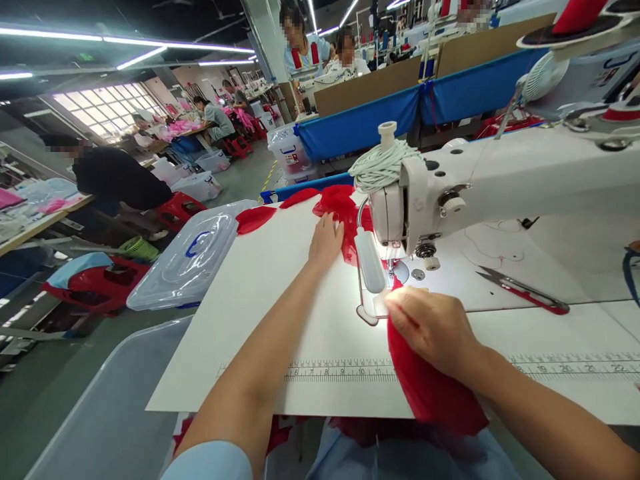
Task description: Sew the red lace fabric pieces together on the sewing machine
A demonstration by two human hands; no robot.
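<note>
R hand (435, 327) is squeezed tight on red cloth (430, 380), pinching it btwn thumb & fingers. That cloth is just in front of the needle (391, 267), & its low part goes over the near edge of the white table (250, 320). A thin red bit runs up from it to the needle.

L hand (325, 243) is stretched out flat-ish nr the table's far edge. Its fingertips touch a red bunch (343, 200) of thin cloth; can't tell if they grip it. More red pieces (255, 220) lie in a row along the far edge, out to the far L corner.

The white sewing machine (500, 167) is on the R side of the table, w/ a pale green cord (385, 163) wound on top. Snips (525, 290) w/ a red handle lie under its arm, R of the needle. A ruler (345, 370) is marked along the near edge.

Past the L edge is a see-thru box lid (195, 250) w/ a blue handle. A big see-thru bin (130, 400) is by the near L corner. Further L, a person in a dark top (117, 177) sits on a red stool (180, 210).
</note>
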